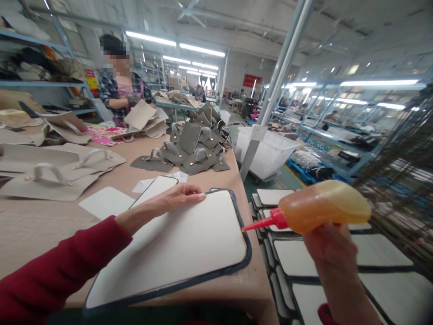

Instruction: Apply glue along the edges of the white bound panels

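White and flat, the board [189, 243] lies on the table [34, 225], left of the right hand [329, 243], whose fingers hold a bottle [324, 205] sideways, red tip [260, 224] by the board's right edge. The nearer left hand [182, 197] touches the far edge, fingers together; I can't tell if they pinch

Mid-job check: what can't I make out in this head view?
All in the head view:
Right hand: most fingers hidden by the bottle.
White panel: underside hidden by its own upper face.
Red nozzle: tip too small to tell whether it touches the dark edge.
Right sleeve: mostly cut off by the picture's bottom.
Red banner: lettering too small and blurred.
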### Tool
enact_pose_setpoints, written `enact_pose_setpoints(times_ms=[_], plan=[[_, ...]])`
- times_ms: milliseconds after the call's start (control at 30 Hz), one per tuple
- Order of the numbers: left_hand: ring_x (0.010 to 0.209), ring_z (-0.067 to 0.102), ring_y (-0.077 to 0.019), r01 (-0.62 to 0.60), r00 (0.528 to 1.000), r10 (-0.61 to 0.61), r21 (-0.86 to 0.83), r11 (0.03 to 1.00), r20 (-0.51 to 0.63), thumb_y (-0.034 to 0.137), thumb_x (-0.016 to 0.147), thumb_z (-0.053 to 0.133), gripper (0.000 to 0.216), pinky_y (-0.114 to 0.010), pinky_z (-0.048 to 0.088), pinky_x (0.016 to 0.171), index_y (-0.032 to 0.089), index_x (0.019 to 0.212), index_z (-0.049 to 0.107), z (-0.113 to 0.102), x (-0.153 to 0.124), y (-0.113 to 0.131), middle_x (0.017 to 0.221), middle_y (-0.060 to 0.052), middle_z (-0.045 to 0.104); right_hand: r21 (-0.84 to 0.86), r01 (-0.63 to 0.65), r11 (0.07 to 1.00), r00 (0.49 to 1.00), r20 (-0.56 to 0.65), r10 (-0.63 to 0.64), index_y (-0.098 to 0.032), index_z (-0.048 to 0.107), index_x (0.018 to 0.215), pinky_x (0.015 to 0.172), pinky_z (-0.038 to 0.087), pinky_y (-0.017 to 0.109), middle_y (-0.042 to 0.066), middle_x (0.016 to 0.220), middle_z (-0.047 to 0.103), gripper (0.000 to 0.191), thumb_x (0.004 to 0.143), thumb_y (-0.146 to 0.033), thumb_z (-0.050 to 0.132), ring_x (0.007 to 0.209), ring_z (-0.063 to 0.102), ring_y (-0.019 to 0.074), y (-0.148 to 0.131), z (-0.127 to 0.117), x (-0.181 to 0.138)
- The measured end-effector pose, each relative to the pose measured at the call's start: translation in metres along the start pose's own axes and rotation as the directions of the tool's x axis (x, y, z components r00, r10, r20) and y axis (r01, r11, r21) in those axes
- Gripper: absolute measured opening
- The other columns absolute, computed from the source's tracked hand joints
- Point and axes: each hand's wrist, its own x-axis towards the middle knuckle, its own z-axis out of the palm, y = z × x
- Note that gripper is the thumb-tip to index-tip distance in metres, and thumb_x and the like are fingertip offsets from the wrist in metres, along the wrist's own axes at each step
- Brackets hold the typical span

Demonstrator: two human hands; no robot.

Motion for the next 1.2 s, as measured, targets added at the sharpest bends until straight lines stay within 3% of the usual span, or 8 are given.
enact_pose_setpoints(times_ms=[200, 533, 633, 767, 933, 1200], plan=[[0.051, 0.049, -0.0113, 0.056, 0.998, -0.056, -0.036, 0.998, 0.004, 0.055, 0.068, 0.068, 0.038, -0.020, 0.032, 0.046, 0.018, 0.073, 0.063, -0.004, -0.002, 0.003, 0.060, 0.002, 0.060, -0.047, -0.001, 0.999, 0.996, 0.088, 0.006, -0.023, 0.067, 0.084, 0.088, 0.047, 0.054, 0.006, 0.088, 0.069, 0.043, 0.045, -0.035, 0.082, 0.080, 0.062, 0.0254, -0.001, -0.001, 0.009], [0.049, 0.048, -0.0104, 0.091, 0.995, -0.093, -0.083, 0.992, -0.023, 0.050, 0.065, 0.072, 0.035, -0.019, 0.031, 0.044, 0.017, 0.069, 0.061, -0.005, -0.011, 0.012, 0.058, 0.002, 0.058, -0.062, -0.048, 0.997, 0.989, 0.137, 0.056, -0.024, 0.069, 0.088, 0.087, 0.048, 0.054, 0.003, 0.078, 0.069, 0.045, 0.046, -0.033, 0.082, 0.073, 0.064, 0.0240, 0.000, -0.003, 0.006], [0.048, 0.047, -0.0100, 0.087, 0.995, -0.092, -0.109, 0.990, -0.048, 0.051, 0.064, 0.073, 0.037, -0.019, 0.031, 0.043, 0.017, 0.070, 0.061, -0.005, -0.011, 0.010, 0.058, 0.003, 0.058, -0.026, -0.030, 0.999, 0.995, 0.097, 0.033, -0.022, 0.069, 0.088, 0.085, 0.051, 0.051, 0.004, 0.079, 0.069, 0.046, 0.045, -0.031, 0.083, 0.072, 0.064, 0.0236, 0.001, -0.006, 0.004], [0.049, 0.051, -0.0105, 0.111, 0.990, -0.124, -0.177, 0.978, -0.064, 0.054, 0.065, 0.072, 0.039, -0.019, 0.035, 0.045, 0.017, 0.073, 0.061, -0.007, -0.009, 0.005, 0.060, 0.002, 0.061, -0.016, -0.001, 1.000, 1.000, 0.027, 0.001, -0.021, 0.069, 0.081, 0.068, 0.057, 0.040, 0.002, 0.072, 0.068, 0.043, 0.041, -0.028, 0.085, 0.064, 0.063, 0.0207, -0.001, -0.007, -0.001], [0.048, 0.053, -0.0097, 0.113, 0.985, -0.143, -0.275, 0.955, -0.092, 0.052, 0.067, 0.071, 0.039, -0.019, 0.037, 0.045, 0.017, 0.077, 0.060, -0.008, -0.005, -0.003, 0.061, 0.002, 0.062, -0.048, 0.141, 0.989, 0.989, -0.027, -0.142, -0.021, 0.068, 0.079, 0.060, 0.055, 0.025, 0.000, 0.066, 0.067, 0.037, 0.046, -0.025, 0.084, 0.061, 0.063, 0.0159, -0.003, -0.003, -0.012], [0.046, 0.051, -0.0089, 0.067, 0.968, -0.173, -0.482, 0.874, -0.180, 0.052, 0.060, 0.077, 0.044, -0.018, 0.037, 0.043, 0.015, 0.072, 0.057, 0.003, 0.001, -0.017, 0.058, 0.002, 0.062, 0.015, 0.223, 0.975, 0.964, -0.149, -0.219, -0.021, 0.064, 0.097, 0.069, 0.056, 0.022, -0.003, 0.090, 0.068, 0.053, 0.048, -0.010, 0.081, 0.077, 0.063, 0.0137, 0.007, -0.005, -0.017]])
